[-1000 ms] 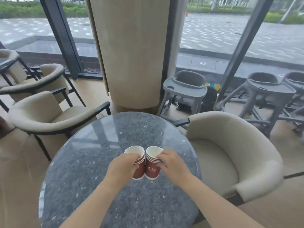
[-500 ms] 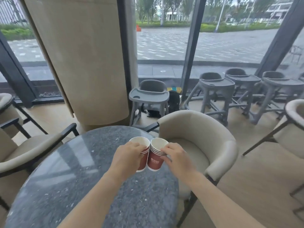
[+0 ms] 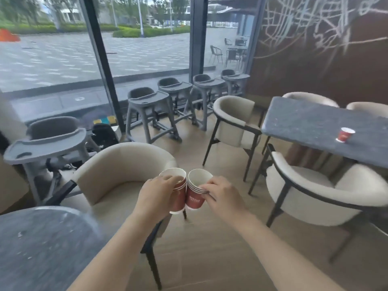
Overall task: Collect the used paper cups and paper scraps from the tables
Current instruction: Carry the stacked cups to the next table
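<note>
As left hand (image 3: pixel 156 198) grips cups (image 3: pixel 180 196), right hand (image 3: pixel 223 198) holds stacked cups (image 3: pixel 195 199).

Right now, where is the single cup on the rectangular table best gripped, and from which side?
The cup stands upright, mouth up, alone close to the near edge of the table. So probably grip round its side wall just under the rim, coming in from that near edge.

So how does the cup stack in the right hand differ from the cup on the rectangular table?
The stack is several nested cups; the table cup looks single. The right hand grips the stack in the air; the table cup stands on the tabletop. Both are red with white rims.
</note>
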Demonstrator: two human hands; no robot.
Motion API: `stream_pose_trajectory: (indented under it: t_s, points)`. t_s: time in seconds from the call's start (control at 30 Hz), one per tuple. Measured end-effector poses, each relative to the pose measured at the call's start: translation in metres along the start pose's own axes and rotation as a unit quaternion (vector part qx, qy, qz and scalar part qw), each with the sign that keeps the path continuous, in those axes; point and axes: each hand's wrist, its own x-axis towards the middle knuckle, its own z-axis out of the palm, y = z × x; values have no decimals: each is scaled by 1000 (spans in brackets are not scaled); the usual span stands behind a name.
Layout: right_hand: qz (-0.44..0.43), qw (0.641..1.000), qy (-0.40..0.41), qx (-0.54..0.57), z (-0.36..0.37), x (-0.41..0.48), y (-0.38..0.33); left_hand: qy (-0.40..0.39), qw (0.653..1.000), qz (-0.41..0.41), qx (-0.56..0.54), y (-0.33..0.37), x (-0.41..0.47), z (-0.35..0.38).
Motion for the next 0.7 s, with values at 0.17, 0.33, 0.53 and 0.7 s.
stream_pose_trajectory:
  t_s: [0.17, 0.33, 0.53, 0.7]
  points:
    - [69, 996, 34, -34, -71, -38, 89, 1, 996, 80, -45, 103, 55, 52]
    - [131, 986, 68, -79, -136, -79, 167, -23, 989, 133, -66, 201, 100, 102]
    - [205, 968, 88, -112, -187, -124, 232, -69, 976, 189, -89, 286, 130, 151]
    - [242, 958, 111, -107, -208, -144, 267, -91, 963, 237, -89, 327, 150, 179]
